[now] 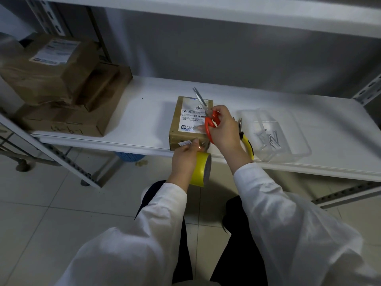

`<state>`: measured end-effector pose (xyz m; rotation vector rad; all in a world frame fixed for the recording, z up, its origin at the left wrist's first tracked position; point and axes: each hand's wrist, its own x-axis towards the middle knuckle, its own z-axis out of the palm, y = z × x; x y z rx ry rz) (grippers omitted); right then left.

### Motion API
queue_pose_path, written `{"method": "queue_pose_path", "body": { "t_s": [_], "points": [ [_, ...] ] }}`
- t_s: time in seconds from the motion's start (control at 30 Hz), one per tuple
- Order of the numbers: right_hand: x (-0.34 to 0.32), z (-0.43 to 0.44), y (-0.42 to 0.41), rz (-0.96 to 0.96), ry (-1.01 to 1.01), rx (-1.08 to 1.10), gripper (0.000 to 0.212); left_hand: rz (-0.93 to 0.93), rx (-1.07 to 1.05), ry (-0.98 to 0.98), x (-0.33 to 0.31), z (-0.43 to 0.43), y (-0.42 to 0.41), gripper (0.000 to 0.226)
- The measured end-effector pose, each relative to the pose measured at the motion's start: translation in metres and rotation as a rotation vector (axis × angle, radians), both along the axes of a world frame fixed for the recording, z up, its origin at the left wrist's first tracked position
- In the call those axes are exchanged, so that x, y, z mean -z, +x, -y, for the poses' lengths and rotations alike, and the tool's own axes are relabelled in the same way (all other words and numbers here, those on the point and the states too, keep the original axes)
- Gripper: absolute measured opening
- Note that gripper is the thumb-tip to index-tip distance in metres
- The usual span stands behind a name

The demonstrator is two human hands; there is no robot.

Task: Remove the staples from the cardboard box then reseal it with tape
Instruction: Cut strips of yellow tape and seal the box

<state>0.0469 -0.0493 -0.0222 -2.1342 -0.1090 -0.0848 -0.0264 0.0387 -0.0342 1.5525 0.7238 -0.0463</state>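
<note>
A small cardboard box with a white shipping label lies at the front edge of the white shelf. My left hand grips a yellow tape roll just below the shelf edge, with a strip of tape stretched up to the box's front face. My right hand holds orange-handled scissors over the box's right side, blades pointing up and away. Yellow-handled pliers lie on the shelf just right of that hand, partly hidden by it.
A clear plastic tray with several metal pieces in it stands to the right on the shelf. Stacked brown parcels fill the left end. An upper shelf hangs overhead. A blue basket sits on the tiled floor under the shelf.
</note>
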Motion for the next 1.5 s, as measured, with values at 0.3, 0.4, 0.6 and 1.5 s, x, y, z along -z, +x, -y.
{"method": "queue_pose_path", "body": {
  "t_s": [0.3, 0.4, 0.6, 1.5],
  "points": [
    [0.004, 0.017, -0.005, -0.199, 0.512, -0.112, 0.044, 0.023, 0.026, 0.011, 0.003, 0.0, -0.001, 0.035],
    [0.006, 0.026, -0.004, -0.263, 0.542, -0.217, 0.051, 0.027, 0.083, 0.049, 0.005, 0.001, -0.001, 0.032],
    [0.01, 0.028, -0.004, -0.263, 0.537, -0.265, 0.052, 0.007, 0.086, 0.081, 0.003, 0.003, 0.001, 0.03],
    [0.013, 0.02, -0.017, 0.106, -0.1, -0.231, 0.045, 0.004, 0.207, -0.164, -0.002, -0.009, 0.0, 0.018]
  ]
}}
